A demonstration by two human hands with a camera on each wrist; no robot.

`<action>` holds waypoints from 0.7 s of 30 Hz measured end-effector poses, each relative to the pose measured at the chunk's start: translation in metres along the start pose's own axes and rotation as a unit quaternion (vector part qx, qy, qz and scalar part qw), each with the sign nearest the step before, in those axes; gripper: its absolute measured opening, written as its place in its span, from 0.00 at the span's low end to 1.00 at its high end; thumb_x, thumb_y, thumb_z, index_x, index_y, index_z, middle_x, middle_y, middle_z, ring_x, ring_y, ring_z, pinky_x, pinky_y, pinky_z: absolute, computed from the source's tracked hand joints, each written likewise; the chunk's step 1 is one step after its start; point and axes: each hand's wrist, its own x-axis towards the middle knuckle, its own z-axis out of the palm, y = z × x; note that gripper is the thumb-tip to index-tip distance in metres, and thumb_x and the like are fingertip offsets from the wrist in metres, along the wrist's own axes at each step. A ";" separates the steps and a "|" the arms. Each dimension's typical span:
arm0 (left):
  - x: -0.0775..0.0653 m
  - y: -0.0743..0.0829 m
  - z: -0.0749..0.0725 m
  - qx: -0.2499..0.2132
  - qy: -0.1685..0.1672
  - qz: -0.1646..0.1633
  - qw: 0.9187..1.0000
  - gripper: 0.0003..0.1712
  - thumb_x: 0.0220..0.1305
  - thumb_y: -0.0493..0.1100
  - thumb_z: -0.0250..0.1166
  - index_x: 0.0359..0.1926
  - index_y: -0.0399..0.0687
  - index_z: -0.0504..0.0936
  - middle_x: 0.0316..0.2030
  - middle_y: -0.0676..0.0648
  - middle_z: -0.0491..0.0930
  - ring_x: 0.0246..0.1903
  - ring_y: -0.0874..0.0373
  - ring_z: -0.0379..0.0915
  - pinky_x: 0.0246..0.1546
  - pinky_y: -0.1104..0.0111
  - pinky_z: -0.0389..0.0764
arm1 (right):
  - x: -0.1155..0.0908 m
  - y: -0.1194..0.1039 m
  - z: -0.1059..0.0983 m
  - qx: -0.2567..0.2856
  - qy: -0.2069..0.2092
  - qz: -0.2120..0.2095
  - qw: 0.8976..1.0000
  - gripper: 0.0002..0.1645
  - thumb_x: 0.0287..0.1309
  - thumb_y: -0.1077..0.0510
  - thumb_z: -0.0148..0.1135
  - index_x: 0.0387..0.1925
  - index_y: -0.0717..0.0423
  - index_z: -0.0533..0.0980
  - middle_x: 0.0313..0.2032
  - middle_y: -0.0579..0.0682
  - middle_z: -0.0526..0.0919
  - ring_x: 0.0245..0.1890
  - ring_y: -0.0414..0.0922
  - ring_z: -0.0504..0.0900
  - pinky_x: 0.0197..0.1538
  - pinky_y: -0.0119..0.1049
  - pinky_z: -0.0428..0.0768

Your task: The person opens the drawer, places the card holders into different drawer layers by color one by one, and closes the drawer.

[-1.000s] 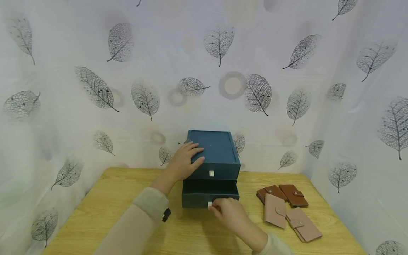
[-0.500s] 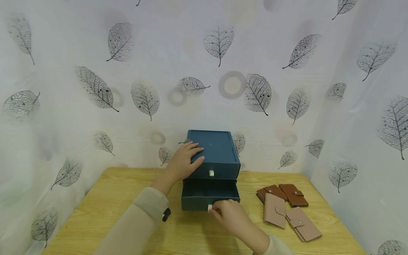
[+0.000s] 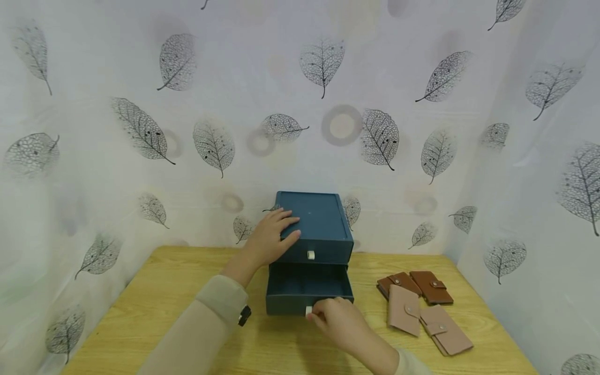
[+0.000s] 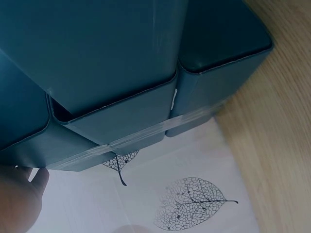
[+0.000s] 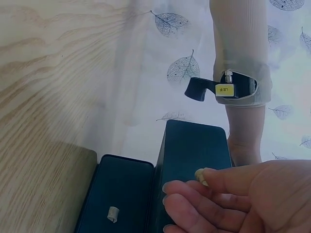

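Note:
A dark blue drawer cabinet (image 3: 321,216) stands on the table against the leaf-print curtain. My left hand (image 3: 268,237) rests on the left part of its top, fingers spread; part of that hand (image 4: 19,196) shows at the edge of the left wrist view. Below the top drawer, a drawer (image 3: 286,305) sticks out, and what shows of its inside holds nothing. My right hand (image 3: 339,320) pinches this drawer's small pale knob (image 5: 200,176) between thumb and fingers. In the right wrist view, a lower drawer with a white knob (image 5: 112,214) sits pushed in.
To the right of the cabinet lie two brown card wallets, one (image 3: 432,287) apart and one (image 3: 403,284) partly covered, and two pink card wallets (image 3: 404,310) nearer the front. Clear tape (image 4: 160,130) runs across the cabinet's back edge. The wooden table (image 3: 154,297) extends to the left.
The drawer has slid further out toward me, with my right hand moving along on its knob. More of its inside shows. My left hand has stayed on the cabinet top.

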 end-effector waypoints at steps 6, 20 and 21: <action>0.000 0.001 0.000 0.003 0.002 -0.004 1.000 0.31 0.74 0.59 0.53 0.71 0.51 0.72 0.73 0.44 0.63 0.75 0.45 0.49 0.74 0.47 0.50 | -0.002 0.000 0.000 0.005 -0.011 0.001 1.000 0.13 0.63 0.50 0.67 0.25 0.48 0.84 0.17 0.32 0.74 0.17 0.29 0.68 0.23 0.27 0.71; 0.000 -0.002 0.003 -0.006 0.006 0.006 1.000 0.31 0.75 0.59 0.52 0.71 0.51 0.71 0.73 0.44 0.62 0.76 0.45 0.48 0.74 0.47 0.51 | -0.003 0.000 0.001 0.000 -0.015 -0.004 1.000 0.15 0.64 0.49 0.66 0.21 0.44 0.82 0.15 0.32 0.70 0.15 0.30 0.66 0.22 0.28 0.69; 0.000 -0.002 0.003 -0.005 0.008 0.007 1.000 0.31 0.75 0.58 0.53 0.71 0.51 0.72 0.73 0.44 0.63 0.75 0.45 0.48 0.74 0.47 0.51 | -0.003 0.000 0.000 -0.001 -0.015 -0.004 1.000 0.15 0.64 0.49 0.66 0.21 0.44 0.82 0.15 0.32 0.70 0.15 0.30 0.66 0.22 0.28 0.69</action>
